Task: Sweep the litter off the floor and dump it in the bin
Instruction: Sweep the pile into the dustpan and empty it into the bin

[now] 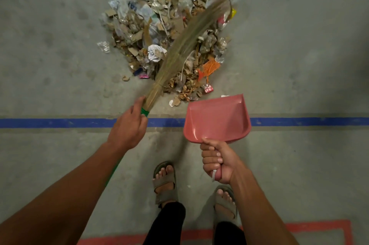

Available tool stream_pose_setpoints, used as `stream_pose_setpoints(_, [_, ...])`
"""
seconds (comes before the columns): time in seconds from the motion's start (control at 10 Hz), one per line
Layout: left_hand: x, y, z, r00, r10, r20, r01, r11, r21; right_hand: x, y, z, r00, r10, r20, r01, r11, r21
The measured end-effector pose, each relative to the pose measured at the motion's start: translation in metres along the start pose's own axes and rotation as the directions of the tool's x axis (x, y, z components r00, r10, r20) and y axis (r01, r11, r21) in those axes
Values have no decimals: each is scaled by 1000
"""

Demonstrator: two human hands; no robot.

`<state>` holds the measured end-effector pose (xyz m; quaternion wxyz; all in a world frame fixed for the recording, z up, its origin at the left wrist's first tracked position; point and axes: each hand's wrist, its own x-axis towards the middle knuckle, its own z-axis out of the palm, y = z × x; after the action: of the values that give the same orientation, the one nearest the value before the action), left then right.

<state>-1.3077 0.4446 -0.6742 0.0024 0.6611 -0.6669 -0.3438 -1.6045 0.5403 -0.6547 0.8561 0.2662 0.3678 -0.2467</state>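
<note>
Left grip (127, 127) wrapped round broom (191, 39) lying across litter (159, 31); right grip (217, 162) clenching dustpan (217, 119) just beside.

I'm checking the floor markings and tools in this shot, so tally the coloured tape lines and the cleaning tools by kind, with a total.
Blue tape line: 1
Red tape outline: 1
Grass broom, held by the left hand: 1
Pink dustpan, held by the right hand: 1
Total: 4
</note>
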Motion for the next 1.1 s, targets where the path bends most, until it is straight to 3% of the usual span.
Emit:
stream_pose_setpoints(0.1, [20, 10, 1, 1000, -9, -8, 9, 1000, -14, 21, 0, -20, 993, 87, 85, -94, 991, 90])
stream_pose_setpoints(0.3, [62, 8, 38, 1000, 13, -11, -12, 996, 91, 71, -14, -68, 978, 118, 174, -143, 980, 140])
stream_pose_setpoints(0.5, [103, -6, 85, 991, -5, -137, 19, 995, 103, 122, -53, -108, 957, 162, 241, -201, 969, 144])
stream_pose_setpoints(0.6, [127, -9, 111, 984, 22, -179, -6, 996, 90, 144, -84, -122, 947, 212, 242, -243, 964, 107])
stream_pose_setpoints(0.8, [172, 1, 133, 974, 99, -206, -75, 990, 122, 174, -154, -119, 968, 179, 177, -185, 983, 17])
stream_pose_setpoints(1.1, [275, 37, 110, 976, 93, -199, -51, 977, 205, 188, -216, -90, 974, 154, 168, -137, 985, -107])
